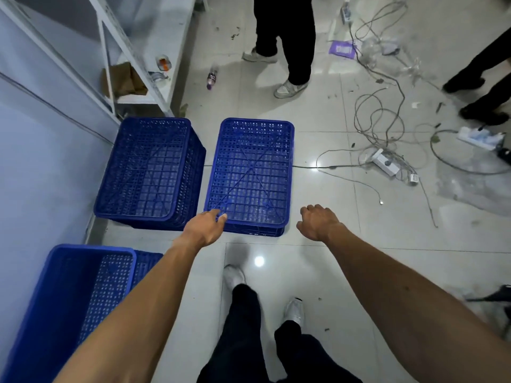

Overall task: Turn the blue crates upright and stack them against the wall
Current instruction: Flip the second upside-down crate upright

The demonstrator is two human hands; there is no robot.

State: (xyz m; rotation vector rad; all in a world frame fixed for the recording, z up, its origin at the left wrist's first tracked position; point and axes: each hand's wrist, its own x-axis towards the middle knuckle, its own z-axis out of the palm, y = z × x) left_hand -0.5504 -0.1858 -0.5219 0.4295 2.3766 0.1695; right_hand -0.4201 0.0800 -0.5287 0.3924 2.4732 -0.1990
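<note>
A single blue crate (251, 172) lies upside down on the tiled floor in the middle, its perforated base facing up. Left of it, against the wall, is a taller pile of upside-down blue crates (146, 172). At the lower left an upright blue crate (69, 297) stands by the wall, open side up. My left hand (206, 228) reaches over the near left corner of the single crate, fingers extended and touching or just above its base. My right hand (318, 221) hovers past the crate's near right corner, fingers loosely curled, holding nothing.
A white shelf unit (132, 51) stands at the back left. A person's legs (287, 42) are behind the crates, another person's (484, 87) at the right. Tangled cables and power strips (384, 161) litter the floor on the right. A bottle (212, 77) lies near the shelf.
</note>
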